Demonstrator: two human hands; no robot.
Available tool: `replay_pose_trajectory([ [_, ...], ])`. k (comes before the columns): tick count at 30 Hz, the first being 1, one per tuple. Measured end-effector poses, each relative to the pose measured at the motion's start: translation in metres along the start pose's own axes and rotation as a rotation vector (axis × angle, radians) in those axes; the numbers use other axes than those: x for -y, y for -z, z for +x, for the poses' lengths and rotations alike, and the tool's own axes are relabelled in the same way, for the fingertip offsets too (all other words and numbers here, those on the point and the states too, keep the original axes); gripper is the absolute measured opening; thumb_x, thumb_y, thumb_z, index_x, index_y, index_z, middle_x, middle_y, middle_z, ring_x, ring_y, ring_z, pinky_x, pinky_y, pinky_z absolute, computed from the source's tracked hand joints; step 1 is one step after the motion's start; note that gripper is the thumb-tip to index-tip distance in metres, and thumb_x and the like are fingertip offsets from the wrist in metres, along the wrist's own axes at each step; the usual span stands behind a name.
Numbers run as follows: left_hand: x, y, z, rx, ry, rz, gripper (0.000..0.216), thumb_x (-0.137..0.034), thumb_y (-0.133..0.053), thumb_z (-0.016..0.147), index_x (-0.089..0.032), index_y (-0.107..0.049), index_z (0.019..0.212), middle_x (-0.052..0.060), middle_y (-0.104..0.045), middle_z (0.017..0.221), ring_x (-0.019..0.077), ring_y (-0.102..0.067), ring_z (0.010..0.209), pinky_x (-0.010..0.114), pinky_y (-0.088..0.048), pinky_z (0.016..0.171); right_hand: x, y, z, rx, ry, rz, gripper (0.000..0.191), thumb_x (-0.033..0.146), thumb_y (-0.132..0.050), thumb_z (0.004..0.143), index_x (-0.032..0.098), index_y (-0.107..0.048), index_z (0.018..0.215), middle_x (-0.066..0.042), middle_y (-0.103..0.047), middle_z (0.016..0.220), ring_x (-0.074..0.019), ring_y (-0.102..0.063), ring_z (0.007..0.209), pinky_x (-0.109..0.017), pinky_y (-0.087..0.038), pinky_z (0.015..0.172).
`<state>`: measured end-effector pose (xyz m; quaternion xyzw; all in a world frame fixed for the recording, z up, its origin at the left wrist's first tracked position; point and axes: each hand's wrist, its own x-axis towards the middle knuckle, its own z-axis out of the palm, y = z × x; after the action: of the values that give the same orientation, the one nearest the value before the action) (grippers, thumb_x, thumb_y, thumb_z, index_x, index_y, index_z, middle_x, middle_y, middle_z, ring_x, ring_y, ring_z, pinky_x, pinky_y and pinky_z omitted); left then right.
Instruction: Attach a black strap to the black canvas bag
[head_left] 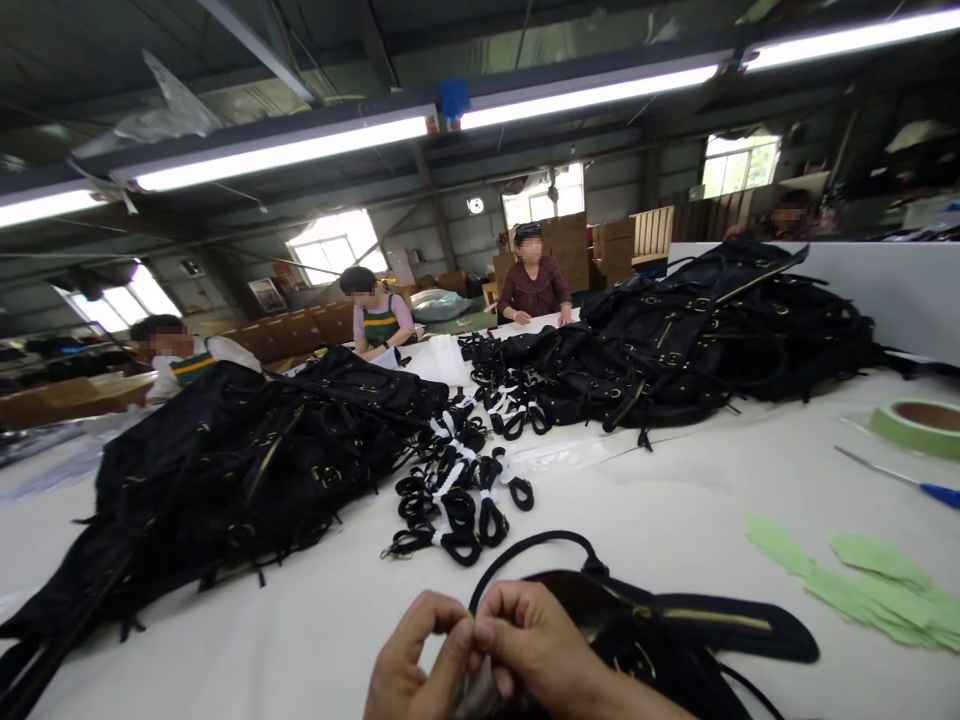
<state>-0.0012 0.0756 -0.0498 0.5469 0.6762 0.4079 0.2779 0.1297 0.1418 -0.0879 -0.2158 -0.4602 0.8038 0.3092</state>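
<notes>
My left hand [415, 655] and my right hand [536, 645] meet at the bottom edge, fingers pinched together on a small pale piece I cannot make out. Right behind them lies a black handbag [675, 625] with a gold zip and a curved black handle. Both hands hover over the near edge of the white table [660, 510].
Bundled black straps [457, 490] lie ahead. Piles of black bags sit at the left [225, 470] and at the back right [712, 320]. Green tape roll [919, 425], blue-handled tool [900, 478] and green paper strips [862, 585] lie right. Three people work at the far side.
</notes>
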Motion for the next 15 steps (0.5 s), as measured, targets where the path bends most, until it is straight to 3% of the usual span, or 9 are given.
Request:
replay_pose_trajectory([
  [3, 0.020, 0.005, 0.039, 0.020, 0.013, 0.233, 0.037, -0.050, -0.036, 0.093, -0.020, -0.053, 0.077, 0.000, -0.057, 0.072, 0.0186, -0.057, 0.073, 0.026, -0.046, 0.068, -0.022, 0.012, 0.017, -0.106, 0.030, -0.042, 0.060, 0.068, -0.070, 0.063, 0.013, -0.050, 0.074, -0.003, -0.061, 0.062, -0.0037, -0.038, 0.035, -0.014, -0.024, 0.030],
  [5, 0.037, 0.004, 0.063, -0.027, 0.008, 0.397, 0.028, -0.037, -0.034, 0.094, -0.020, -0.054, 0.084, 0.002, -0.060, 0.078, 0.0204, -0.058, 0.078, 0.030, -0.046, 0.071, -0.044, 0.023, 0.028, -0.155, 0.002, -0.061, 0.065, 0.075, -0.066, 0.061, 0.014, -0.048, 0.074, 0.000, -0.058, 0.058, -0.0040, -0.035, 0.034, -0.015, -0.023, 0.030],
  [7, 0.053, -0.001, 0.082, -0.010, -0.036, 0.508, 0.022, -0.018, -0.039, 0.087, -0.019, -0.059, 0.097, 0.005, -0.063, 0.098, 0.0221, -0.058, 0.096, 0.034, -0.044, 0.085, -0.068, 0.034, 0.036, -0.119, -0.004, -0.044, 0.068, 0.079, -0.064, 0.060, 0.016, -0.046, 0.075, 0.001, -0.057, 0.058, -0.0045, -0.035, 0.035, -0.016, -0.024, 0.033],
  [9, 0.067, -0.011, 0.096, 0.065, -0.095, 0.602, 0.041, -0.005, -0.044, 0.077, -0.021, -0.060, 0.112, 0.006, -0.060, 0.119, 0.0212, -0.052, 0.114, 0.034, -0.038, 0.100, -0.088, 0.042, 0.042, -0.045, 0.034, -0.003, 0.065, 0.077, -0.064, 0.064, 0.016, -0.046, 0.076, -0.001, -0.060, 0.062, -0.0052, -0.040, 0.040, -0.017, -0.027, 0.038],
  [12, 0.083, -0.026, 0.111, 0.162, -0.118, 0.737, 0.053, -0.006, -0.052, 0.074, -0.020, -0.055, 0.126, 0.007, -0.055, 0.131, 0.0232, -0.047, 0.122, 0.035, -0.033, 0.106, -0.107, 0.046, 0.045, 0.021, 0.059, 0.056, 0.059, 0.070, -0.067, 0.069, 0.015, -0.049, 0.079, -0.005, -0.064, 0.068, -0.0072, -0.045, 0.047, -0.018, -0.031, 0.046],
  [15, 0.094, -0.032, 0.119, 0.171, -0.055, 0.866, 0.050, -0.018, -0.057, 0.078, -0.014, -0.052, 0.128, 0.013, -0.056, 0.125, 0.0301, -0.051, 0.114, 0.043, -0.038, 0.099, -0.111, 0.045, 0.044, 0.014, 0.056, 0.103, 0.055, 0.066, -0.068, 0.071, 0.014, -0.053, 0.080, -0.006, -0.065, 0.070, -0.0086, -0.048, 0.052, -0.019, -0.034, 0.050],
])
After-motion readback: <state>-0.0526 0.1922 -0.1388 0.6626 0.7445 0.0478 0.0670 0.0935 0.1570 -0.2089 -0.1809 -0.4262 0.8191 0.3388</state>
